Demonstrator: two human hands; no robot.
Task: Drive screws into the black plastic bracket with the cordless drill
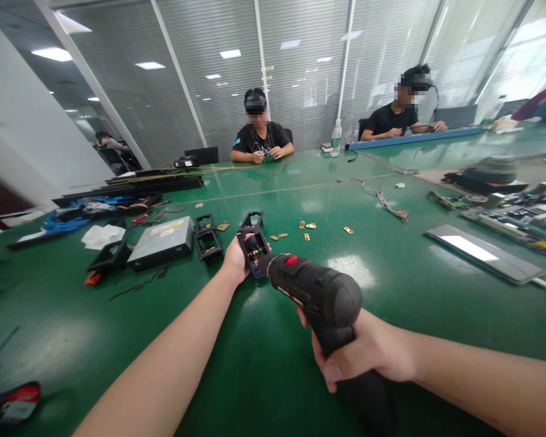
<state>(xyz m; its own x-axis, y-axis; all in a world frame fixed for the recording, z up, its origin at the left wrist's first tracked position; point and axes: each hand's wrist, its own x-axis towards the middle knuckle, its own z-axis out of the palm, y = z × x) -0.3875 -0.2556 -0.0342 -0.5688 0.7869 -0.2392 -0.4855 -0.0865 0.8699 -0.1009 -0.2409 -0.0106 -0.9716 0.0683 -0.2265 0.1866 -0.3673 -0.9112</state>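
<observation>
My left hand (236,260) is closed around a small black rectangular frame (246,241), tilted up off the green table, with brass-coloured parts inside it. In my right hand (352,352) is a black cordless drill (316,288) with a red switch on top, my fingers wrapped round its grip. The drill's front end points left into the frame's opening; its tip is hidden there. Another black frame (253,219) stands just behind the held one. Several small brass plates (310,226) lie loose on the table beyond the drill.
Left of my left hand are more black frames (208,244) and a silver optical drive (162,243). A phone (485,253) with a cable and circuit boards (523,215) lie at the right. Two people sit across the green table (264,388), near a water bottle (336,138).
</observation>
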